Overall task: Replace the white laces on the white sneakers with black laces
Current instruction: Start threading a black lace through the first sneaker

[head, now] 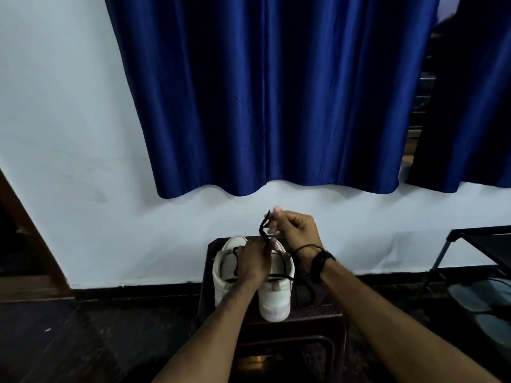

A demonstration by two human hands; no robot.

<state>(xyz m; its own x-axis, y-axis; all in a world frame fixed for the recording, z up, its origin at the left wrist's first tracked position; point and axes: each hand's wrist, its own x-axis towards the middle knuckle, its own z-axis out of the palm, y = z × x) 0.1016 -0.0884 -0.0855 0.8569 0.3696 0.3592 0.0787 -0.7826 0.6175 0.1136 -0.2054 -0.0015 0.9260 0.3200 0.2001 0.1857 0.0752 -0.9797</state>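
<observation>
Two white sneakers stand side by side on a dark stool, heels toward me: the left sneaker and the right sneaker. A black lace rises from the right sneaker. My left hand grips the lace low down, over the shoe's opening. My right hand pinches the lace's upper end above the shoes. More black lace lies across the right sneaker's collar. The shoes' eyelets are hidden behind my hands.
A blue curtain hangs on the white wall behind the stool. A dark heap, perhaps more lace, lies on the stool right of the shoes. A dark frame table stands at far right, a wooden door edge at far left.
</observation>
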